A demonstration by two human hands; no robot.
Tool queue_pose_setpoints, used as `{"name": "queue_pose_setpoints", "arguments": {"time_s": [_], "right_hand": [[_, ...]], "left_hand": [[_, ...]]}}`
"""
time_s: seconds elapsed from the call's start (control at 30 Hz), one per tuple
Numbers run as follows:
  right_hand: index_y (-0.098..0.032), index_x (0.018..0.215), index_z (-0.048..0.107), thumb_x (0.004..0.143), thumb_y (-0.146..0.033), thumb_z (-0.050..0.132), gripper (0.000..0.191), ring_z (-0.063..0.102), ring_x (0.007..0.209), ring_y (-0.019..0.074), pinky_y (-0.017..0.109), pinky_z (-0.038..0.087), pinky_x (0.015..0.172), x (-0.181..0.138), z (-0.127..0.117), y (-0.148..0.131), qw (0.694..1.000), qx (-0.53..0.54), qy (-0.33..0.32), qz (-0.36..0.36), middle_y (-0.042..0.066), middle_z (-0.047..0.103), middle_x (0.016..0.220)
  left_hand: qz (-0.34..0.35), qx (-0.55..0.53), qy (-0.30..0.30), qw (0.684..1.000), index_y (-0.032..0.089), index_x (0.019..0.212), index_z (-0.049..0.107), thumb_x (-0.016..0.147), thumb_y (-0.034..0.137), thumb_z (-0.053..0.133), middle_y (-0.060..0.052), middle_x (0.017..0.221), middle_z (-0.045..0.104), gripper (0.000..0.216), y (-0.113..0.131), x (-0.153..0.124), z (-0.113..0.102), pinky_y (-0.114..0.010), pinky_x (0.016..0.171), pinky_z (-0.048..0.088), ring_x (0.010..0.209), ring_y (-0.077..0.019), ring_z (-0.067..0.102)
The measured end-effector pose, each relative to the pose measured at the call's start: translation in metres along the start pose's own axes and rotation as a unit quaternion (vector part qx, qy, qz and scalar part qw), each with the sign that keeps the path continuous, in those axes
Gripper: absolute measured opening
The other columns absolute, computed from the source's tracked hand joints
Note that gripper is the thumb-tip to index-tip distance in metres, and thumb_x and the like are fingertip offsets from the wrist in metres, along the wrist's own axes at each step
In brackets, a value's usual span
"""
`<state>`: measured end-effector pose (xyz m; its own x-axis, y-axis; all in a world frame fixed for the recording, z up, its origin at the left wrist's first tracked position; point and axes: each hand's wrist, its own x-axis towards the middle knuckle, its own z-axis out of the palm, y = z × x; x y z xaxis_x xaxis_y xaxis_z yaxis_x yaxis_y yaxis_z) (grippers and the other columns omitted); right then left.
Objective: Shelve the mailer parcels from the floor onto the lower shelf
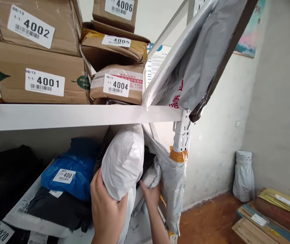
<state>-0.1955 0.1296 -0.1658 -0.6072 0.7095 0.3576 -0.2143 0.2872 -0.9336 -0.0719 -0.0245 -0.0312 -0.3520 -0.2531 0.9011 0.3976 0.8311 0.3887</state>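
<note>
grey-white plastic fills the middle of the view: a soft, rounded mailer bag (123,159) stands on end on the lower shelf, just under the white shelf board (58,117). the left hand (106,206) is wrapped around the bag's near, lower end, thumb up along its left side, gripping it. the right hand (151,196) reaches in just to the right of that bag, its fingers curled around a crumpled white parcel (151,178) tucked behind it, against a larger pale plastic bag (171,183) that hangs by the shelf post (182,135). to the left on the same lower shelf lies a blue parcel (70,173) with a label reading 4001, resting on dark and white bags. on the upper shelf, cardboard boxes are stacked, labelled 4001 (38,76), 4002 (34,25), 4004 (118,84), 4005 (114,45) and 4006 (116,10). a large grey mailer (198,57) leans at a slant on the right end of the upper shelf. far right, on the orange-brown floor, a small grey sack (244,176) stands against the wall near flat cartons (269,217).
</note>
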Motion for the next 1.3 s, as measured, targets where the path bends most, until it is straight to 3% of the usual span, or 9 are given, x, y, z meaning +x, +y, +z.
{"name": "queue_pose_setpoints", "arguments": {"time_s": [0.1,0.3,0.47,0.6,0.7,0.83,0.93,1.1,1.3], "right_hand": [[-0.006,0.134,0.041,0.05,-0.061,0.074,0.106,0.049,0.126,0.0485,0.057,0.044,0.101,-0.008,0.018,-0.016,0.999,-0.034,0.004,-0.008,0.03,0.053,0.131],[0.005,0.13,0.042,0.053,-0.046,0.073,0.096,0.05,0.119,0.0497,0.056,0.042,0.1,0.004,0.037,-0.049,0.995,-0.09,-0.011,-0.052,0.035,0.054,0.126],[-0.009,0.115,0.055,0.061,-0.028,0.062,0.057,0.059,0.105,0.0402,0.049,0.046,0.09,0.037,0.031,-0.06,0.983,-0.11,-0.06,-0.135,0.024,0.064,0.113],[-0.017,0.091,0.061,0.066,-0.018,0.051,0.027,0.063,0.094,0.0313,0.04,0.049,0.08,0.068,0.016,-0.069,0.952,-0.135,-0.158,-0.226,0.014,0.068,0.096],[-0.014,0.101,0.062,0.072,-0.021,0.05,0.032,0.063,0.097,0.0301,0.039,0.049,0.084,0.067,0.008,-0.068,0.952,-0.123,-0.164,-0.229,0.015,0.069,0.102],[-0.004,0.132,0.048,0.07,-0.05,0.068,0.08,0.05,0.123,0.0406,0.053,0.038,0.105,0.031,0.01,-0.052,0.978,-0.086,-0.031,-0.189,0.027,0.057,0.131],[0.0,0.138,0.039,0.059,-0.049,0.078,0.101,0.044,0.126,0.0478,0.059,0.035,0.103,0.011,0.014,-0.045,0.987,-0.096,0.045,-0.124,0.035,0.048,0.136],[-0.002,0.129,0.049,0.062,-0.017,0.067,0.072,0.051,0.118,0.0411,0.053,0.038,0.101,0.027,0.014,-0.054,0.988,-0.092,-0.028,-0.117,0.029,0.057,0.127],[-0.008,0.107,0.065,0.072,-0.02,0.047,0.041,0.062,0.093,0.0247,0.032,0.046,0.082,0.067,0.007,-0.063,0.982,-0.069,-0.121,-0.126,0.013,0.069,0.101]], "left_hand": [[-0.015,0.008,0.015,1.0,0.016,0.149,0.028,0.077,0.047,0.067,-0.024,0.129,0.051,0.088,-0.011,-0.005,-0.002,-0.057,0.081,0.058,0.117,-0.0443,0.055],[-0.124,0.011,0.015,0.992,0.014,0.152,0.025,0.078,0.053,0.063,-0.026,0.133,0.048,0.092,-0.003,-0.003,0.0,-0.062,0.087,0.054,0.122,-0.0454,0.052],[-0.109,-0.011,0.029,0.994,0.007,0.148,0.029,0.078,0.053,0.061,-0.029,0.132,0.047,0.089,0.015,0.0,0.004,-0.065,0.09,0.051,0.124,-0.0489,0.048],[-0.115,-0.008,-0.004,0.993,0.007,0.147,0.029,0.081,0.046,0.06,-0.029,0.135,0.044,0.083,0.025,0.007,0.008,-0.062,0.087,0.053,0.125,-0.0486,0.049],[-0.109,-0.012,-0.008,0.994,0.006,0.146,0.031,0.082,0.042,0.06,-0.028,0.136,0.044,0.079,0.03,0.016,0.011,-0.062,0.094,0.051,0.126,-0.0468,0.048],[-0.102,-0.017,0.008,0.995,0.005,0.144,0.032,0.081,0.039,0.062,-0.027,0.135,0.045,0.078,0.029,0.02,0.012,-0.061,0.099,0.048,0.128,-0.0455,0.046],[-0.113,-0.023,-0.001,0.993,0.007,0.145,0.031,0.081,0.038,0.063,-0.026,0.136,0.045,0.078,0.025,0.015,0.01,-0.06,0.098,0.049,0.129,-0.0443,0.046],[-0.082,-0.021,-0.008,0.996,0.01,0.143,0.034,0.08,0.028,0.064,-0.022,0.133,0.047,0.072,0.021,0.024,0.009,-0.057,0.1,0.048,0.127,-0.0407,0.048],[0.031,0.018,-0.025,0.999,0.01,0.143,0.035,0.082,0.018,0.061,-0.021,0.13,0.051,0.067,0.017,0.041,0.025,-0.055,0.102,0.047,0.124,-0.0385,0.051]]}}
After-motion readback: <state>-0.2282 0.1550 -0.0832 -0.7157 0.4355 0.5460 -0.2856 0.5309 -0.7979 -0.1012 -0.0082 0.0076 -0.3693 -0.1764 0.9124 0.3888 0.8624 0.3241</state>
